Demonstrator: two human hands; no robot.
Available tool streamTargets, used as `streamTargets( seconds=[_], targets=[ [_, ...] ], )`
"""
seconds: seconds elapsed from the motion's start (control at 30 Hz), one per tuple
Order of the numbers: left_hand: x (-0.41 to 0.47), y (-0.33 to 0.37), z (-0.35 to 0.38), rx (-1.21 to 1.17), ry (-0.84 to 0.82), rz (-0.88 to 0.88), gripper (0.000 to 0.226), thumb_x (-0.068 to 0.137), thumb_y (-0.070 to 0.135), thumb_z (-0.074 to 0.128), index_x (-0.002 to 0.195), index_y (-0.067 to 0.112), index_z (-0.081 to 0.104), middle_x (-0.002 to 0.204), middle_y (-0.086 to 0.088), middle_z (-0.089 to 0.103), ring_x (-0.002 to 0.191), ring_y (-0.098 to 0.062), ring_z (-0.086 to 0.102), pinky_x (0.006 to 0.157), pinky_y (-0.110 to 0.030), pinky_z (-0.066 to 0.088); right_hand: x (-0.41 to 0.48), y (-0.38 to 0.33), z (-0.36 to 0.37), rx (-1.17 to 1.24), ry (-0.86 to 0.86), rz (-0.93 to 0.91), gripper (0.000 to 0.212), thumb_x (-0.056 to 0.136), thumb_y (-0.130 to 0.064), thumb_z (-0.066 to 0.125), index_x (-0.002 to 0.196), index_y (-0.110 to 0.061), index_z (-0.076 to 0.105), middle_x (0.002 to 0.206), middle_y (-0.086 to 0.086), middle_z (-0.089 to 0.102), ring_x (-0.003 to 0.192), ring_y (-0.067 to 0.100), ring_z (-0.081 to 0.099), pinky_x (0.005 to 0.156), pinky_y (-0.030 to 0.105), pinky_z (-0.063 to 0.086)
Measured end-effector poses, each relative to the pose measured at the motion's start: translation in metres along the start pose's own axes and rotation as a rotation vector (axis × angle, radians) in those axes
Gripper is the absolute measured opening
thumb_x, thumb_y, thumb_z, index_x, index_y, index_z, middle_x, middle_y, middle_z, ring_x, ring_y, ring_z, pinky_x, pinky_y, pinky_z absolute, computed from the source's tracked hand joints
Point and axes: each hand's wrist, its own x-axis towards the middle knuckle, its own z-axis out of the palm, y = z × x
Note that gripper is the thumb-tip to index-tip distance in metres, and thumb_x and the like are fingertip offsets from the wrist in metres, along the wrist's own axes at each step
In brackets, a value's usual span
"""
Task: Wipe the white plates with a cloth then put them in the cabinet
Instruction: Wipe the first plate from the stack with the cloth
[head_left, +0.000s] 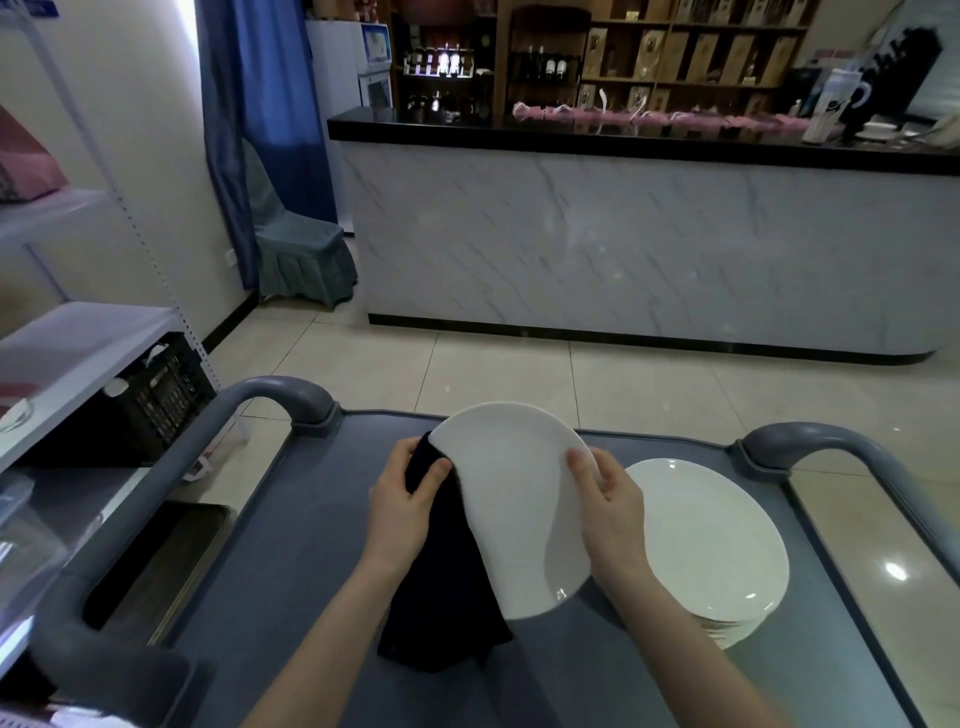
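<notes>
Over the middle of the grey plastic cart (291, 545), the left hand (402, 512) clamps a dark cloth (447, 597) on the left rim of a tilted round white plate (519, 514). The right hand (610, 512) pinches its right rim, beside stacked white plates (717, 540) near the right edge.

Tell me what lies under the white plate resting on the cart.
Other white plates: only their stacked rims show at the near edge of the top plate. Their number and faces are covered.
</notes>
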Motion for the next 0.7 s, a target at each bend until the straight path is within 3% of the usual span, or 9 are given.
streamTargets(
  seconds=[0.13, 0.23, 0.33, 0.43, 0.53, 0.63, 0.7],
  targets=[
    [0.009, 0.009, -0.007, 0.032, -0.124, 0.101, 0.012, 0.093, 0.026, 0.065, 0.099, 0.036, 0.061, 0.094, 0.020, 0.069, 0.089, 0.002, 0.064, 0.077, -0.016, 0.048, 0.013, -0.013, -0.012, -0.142, -0.158, -0.130, 0.020, 0.099, -0.034, 0.057, 0.080, -0.029, 0.062, 0.073, -0.008, 0.063, 0.064, 0.005, 0.052, 0.056, 0.013, 0.038],
    [0.020, 0.021, -0.006, 0.115, -0.282, 0.164, 0.015, 0.090, 0.030, 0.068, 0.097, 0.041, 0.061, 0.090, 0.022, 0.070, 0.084, 0.006, 0.064, 0.072, -0.008, 0.045, 0.024, -0.029, -0.014, -0.349, -0.361, -0.254, 0.018, 0.098, -0.036, 0.058, 0.080, -0.034, 0.060, 0.074, -0.016, 0.062, 0.069, -0.001, 0.054, 0.062, 0.013, 0.038],
    [0.024, 0.026, 0.001, 0.202, -0.436, 0.186, 0.016, 0.089, 0.030, 0.070, 0.091, 0.043, 0.061, 0.087, 0.021, 0.069, 0.079, 0.006, 0.062, 0.069, -0.007, 0.043, 0.027, -0.035, -0.009, -0.451, -0.489, -0.304, 0.014, 0.096, -0.038, 0.061, 0.084, -0.032, 0.063, 0.079, -0.013, 0.064, 0.076, 0.002, 0.056, 0.067, 0.015, 0.039],
    [0.026, 0.025, 0.001, 0.176, -0.291, 0.162, 0.008, 0.089, 0.030, 0.070, 0.087, 0.034, 0.063, 0.080, 0.016, 0.068, 0.073, 0.002, 0.060, 0.065, -0.009, 0.042, 0.027, -0.036, -0.010, -0.348, -0.383, -0.322, 0.016, 0.096, -0.034, 0.063, 0.083, -0.025, 0.067, 0.077, -0.011, 0.064, 0.072, -0.001, 0.055, 0.065, 0.013, 0.038],
    [0.021, 0.017, 0.002, 0.078, -0.018, 0.090, 0.003, 0.092, 0.029, 0.066, 0.091, 0.027, 0.064, 0.082, 0.013, 0.069, 0.079, -0.002, 0.062, 0.070, -0.013, 0.045, 0.018, -0.029, -0.007, -0.134, -0.110, -0.218, 0.026, 0.097, -0.035, 0.060, 0.074, -0.023, 0.064, 0.068, -0.010, 0.059, 0.062, 0.001, 0.048, 0.058, 0.014, 0.036],
    [0.000, 0.009, 0.019, -0.205, 0.178, -0.145, 0.004, 0.095, 0.027, 0.062, 0.098, 0.027, 0.060, 0.095, 0.007, 0.068, 0.093, -0.010, 0.063, 0.078, -0.023, 0.048, 0.003, -0.020, 0.012, 0.118, 0.183, -0.025, 0.030, 0.098, -0.039, 0.056, 0.071, -0.025, 0.059, 0.065, -0.012, 0.057, 0.065, 0.011, 0.050, 0.063, 0.027, 0.043],
    [-0.009, 0.003, 0.027, -0.281, 0.225, -0.243, 0.008, 0.095, 0.028, 0.062, 0.101, 0.025, 0.057, 0.100, 0.003, 0.066, 0.097, -0.015, 0.062, 0.080, -0.028, 0.049, -0.003, -0.016, 0.019, 0.132, 0.230, 0.023, 0.024, 0.099, -0.041, 0.053, 0.081, -0.028, 0.062, 0.075, -0.010, 0.064, 0.076, 0.016, 0.058, 0.072, 0.036, 0.048]
  ],
)
